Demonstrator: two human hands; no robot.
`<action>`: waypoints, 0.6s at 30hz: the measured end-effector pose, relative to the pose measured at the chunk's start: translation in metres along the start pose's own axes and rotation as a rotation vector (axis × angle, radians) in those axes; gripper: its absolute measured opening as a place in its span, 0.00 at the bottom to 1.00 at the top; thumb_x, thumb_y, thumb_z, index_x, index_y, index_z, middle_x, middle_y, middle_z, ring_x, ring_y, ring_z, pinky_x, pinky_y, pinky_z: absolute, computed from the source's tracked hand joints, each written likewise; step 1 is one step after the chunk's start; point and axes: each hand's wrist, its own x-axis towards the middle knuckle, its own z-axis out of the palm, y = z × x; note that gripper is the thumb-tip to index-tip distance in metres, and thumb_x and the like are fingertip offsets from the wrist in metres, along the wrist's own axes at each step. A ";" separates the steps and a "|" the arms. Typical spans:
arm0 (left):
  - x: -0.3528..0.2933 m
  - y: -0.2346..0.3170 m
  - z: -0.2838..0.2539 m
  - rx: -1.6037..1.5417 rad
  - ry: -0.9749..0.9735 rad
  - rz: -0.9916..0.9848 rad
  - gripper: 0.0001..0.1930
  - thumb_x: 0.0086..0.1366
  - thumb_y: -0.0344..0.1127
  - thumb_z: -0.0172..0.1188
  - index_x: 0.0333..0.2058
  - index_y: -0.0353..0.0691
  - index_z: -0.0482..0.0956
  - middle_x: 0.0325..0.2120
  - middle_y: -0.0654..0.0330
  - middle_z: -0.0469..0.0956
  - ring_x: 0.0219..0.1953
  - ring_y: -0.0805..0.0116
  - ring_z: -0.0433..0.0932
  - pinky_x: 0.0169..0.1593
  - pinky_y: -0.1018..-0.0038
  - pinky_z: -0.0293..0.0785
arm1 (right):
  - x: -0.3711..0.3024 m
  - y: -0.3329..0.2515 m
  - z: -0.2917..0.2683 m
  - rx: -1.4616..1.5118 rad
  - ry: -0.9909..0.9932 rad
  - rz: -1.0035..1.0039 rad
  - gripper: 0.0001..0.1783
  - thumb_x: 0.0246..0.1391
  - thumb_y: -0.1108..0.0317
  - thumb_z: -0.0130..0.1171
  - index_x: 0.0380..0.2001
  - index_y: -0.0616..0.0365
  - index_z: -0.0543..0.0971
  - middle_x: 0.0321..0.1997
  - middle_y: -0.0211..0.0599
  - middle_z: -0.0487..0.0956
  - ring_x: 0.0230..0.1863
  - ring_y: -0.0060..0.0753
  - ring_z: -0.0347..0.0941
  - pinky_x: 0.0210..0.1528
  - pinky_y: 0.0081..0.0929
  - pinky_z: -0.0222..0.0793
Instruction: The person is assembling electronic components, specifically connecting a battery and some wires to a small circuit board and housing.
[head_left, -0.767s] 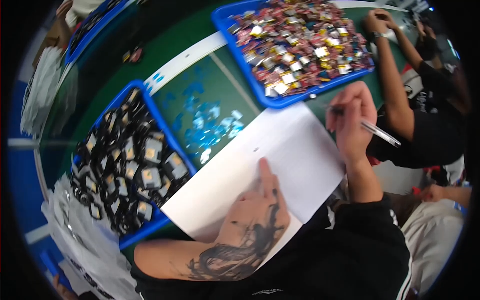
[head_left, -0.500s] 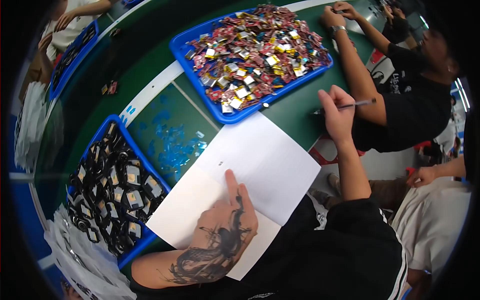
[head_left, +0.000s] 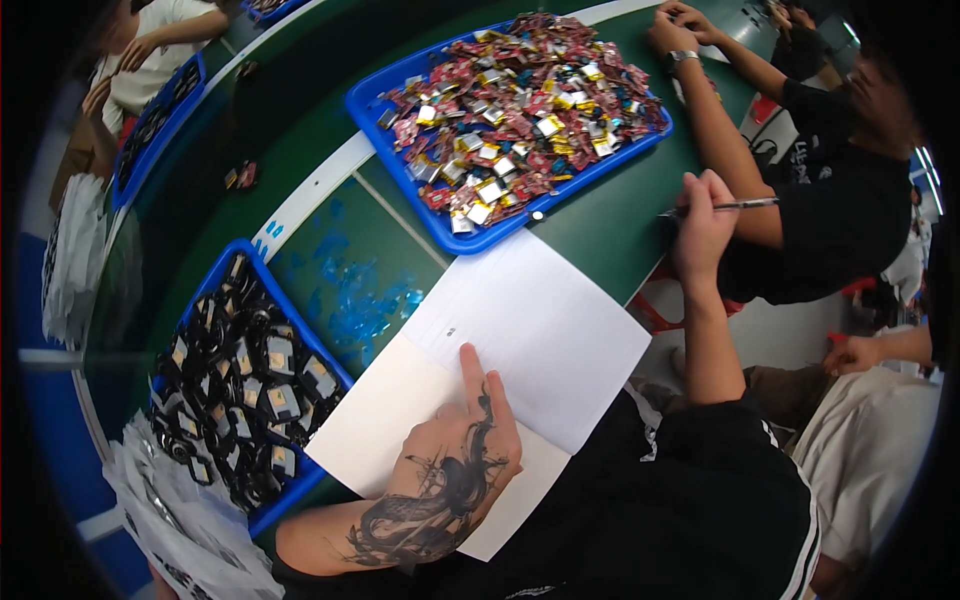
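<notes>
An open notebook (head_left: 545, 330) with white pages lies tilted in front of me, over the green table's near edge. My left hand (head_left: 455, 460), tattooed on its back, rests on it with the index finger and thumb stretched out. That fingertip touches the page just below a small dark mark; the other fingers are curled or hidden. To the right of the notebook, my right hand (head_left: 705, 228) is raised and closed around a slim pen (head_left: 748, 204). The pen is held roughly level, off the paper, its tip pointing left.
A blue tray (head_left: 462, 240) heaped with small red boards and silver cells stands beyond the notebook. Left of it, another blue tray (head_left: 335, 372) holds black cased parts. Blue film scraps (head_left: 365, 300) lie between them. A co-worker's forearm (head_left: 735, 160) rests at right; white plastic bags (head_left: 180, 520) hang lower left.
My right hand has shifted slightly right with the pen, which now lies more level. My left hand keeps its place on the page. The whole view has moved a little.
</notes>
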 end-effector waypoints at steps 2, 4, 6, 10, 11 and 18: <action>0.002 0.001 0.007 0.031 0.080 -0.013 0.43 0.54 0.51 0.68 0.57 0.20 0.64 0.58 0.21 0.57 0.27 0.65 0.79 0.29 0.72 0.78 | -0.006 -0.016 0.009 0.107 -0.102 0.056 0.20 0.64 0.64 0.50 0.17 0.55 0.62 0.16 0.22 0.62 0.17 0.12 0.53 0.19 0.17 0.46; -0.006 0.004 0.020 0.063 0.185 0.007 0.34 0.58 0.40 0.64 0.56 0.20 0.66 0.56 0.20 0.60 0.23 0.65 0.78 0.24 0.72 0.77 | -0.026 -0.053 0.021 0.256 -0.323 0.081 0.24 0.67 0.50 0.44 0.22 0.56 0.64 0.16 0.25 0.64 0.16 0.14 0.56 0.17 0.15 0.48; 0.009 -0.006 0.027 0.090 0.196 0.022 0.30 0.58 0.35 0.61 0.54 0.20 0.68 0.55 0.21 0.62 0.22 0.66 0.77 0.21 0.71 0.76 | -0.040 -0.071 0.039 0.257 -0.588 0.095 0.36 0.60 0.30 0.37 0.27 0.57 0.65 0.18 0.28 0.67 0.16 0.15 0.61 0.17 0.13 0.54; 0.006 -0.005 0.023 0.129 0.268 0.038 0.22 0.55 0.23 0.54 0.50 0.21 0.74 0.51 0.22 0.68 0.19 0.71 0.74 0.16 0.71 0.74 | -0.048 -0.099 0.063 0.300 -1.041 0.148 0.26 0.62 0.45 0.49 0.27 0.61 0.67 0.23 0.29 0.71 0.20 0.14 0.65 0.22 0.14 0.60; 0.005 -0.005 0.025 0.200 0.264 0.033 0.22 0.54 0.23 0.55 0.49 0.22 0.75 0.50 0.22 0.68 0.18 0.71 0.74 0.17 0.71 0.75 | -0.056 -0.113 0.078 0.230 -1.085 0.177 0.20 0.63 0.55 0.54 0.27 0.61 0.68 0.23 0.28 0.71 0.21 0.13 0.66 0.23 0.14 0.60; 0.003 -0.002 0.037 0.160 0.313 -0.011 0.18 0.53 0.28 0.57 0.41 0.23 0.80 0.57 0.26 0.64 0.19 0.55 0.78 0.09 0.64 0.71 | -0.084 -0.093 0.108 0.162 -1.132 0.244 0.12 0.56 0.72 0.60 0.24 0.61 0.69 0.21 0.28 0.73 0.23 0.10 0.65 0.23 0.14 0.59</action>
